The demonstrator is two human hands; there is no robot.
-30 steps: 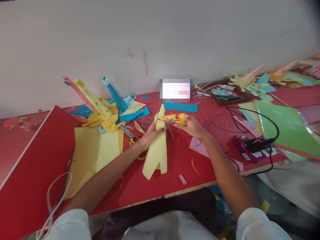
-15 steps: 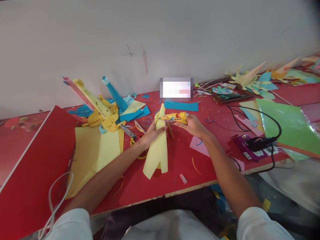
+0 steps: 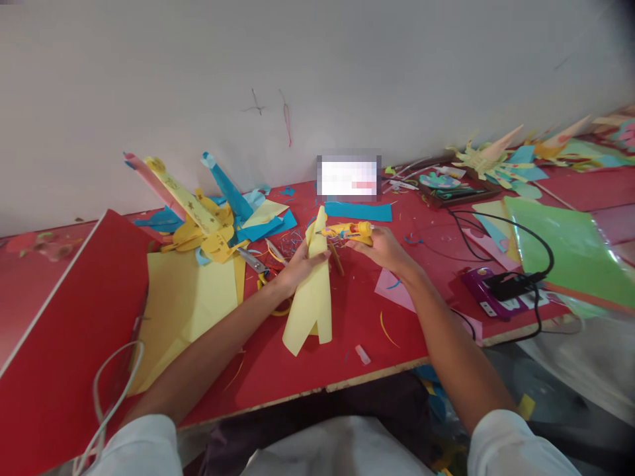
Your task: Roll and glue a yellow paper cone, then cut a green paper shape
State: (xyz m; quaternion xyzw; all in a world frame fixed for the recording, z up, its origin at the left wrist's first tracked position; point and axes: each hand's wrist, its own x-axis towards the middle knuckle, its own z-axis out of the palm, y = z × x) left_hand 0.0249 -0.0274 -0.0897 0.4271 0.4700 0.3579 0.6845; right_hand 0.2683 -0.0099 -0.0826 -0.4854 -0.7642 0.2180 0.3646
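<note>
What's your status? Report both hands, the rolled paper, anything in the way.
Left hand holding rolled yellow paper. Right hand gripping yellow tool, tip near paper's upper end; contact unclear. Scissors close on the left, partly hidden.

On the red counter, a blue cone tilts near a pink cone and a star-patterned yellow cone. Yellow sheets lie in front, scissors just beside. Farther right — a dark tray, a green folder, and a purple power box with a black plug.
</note>
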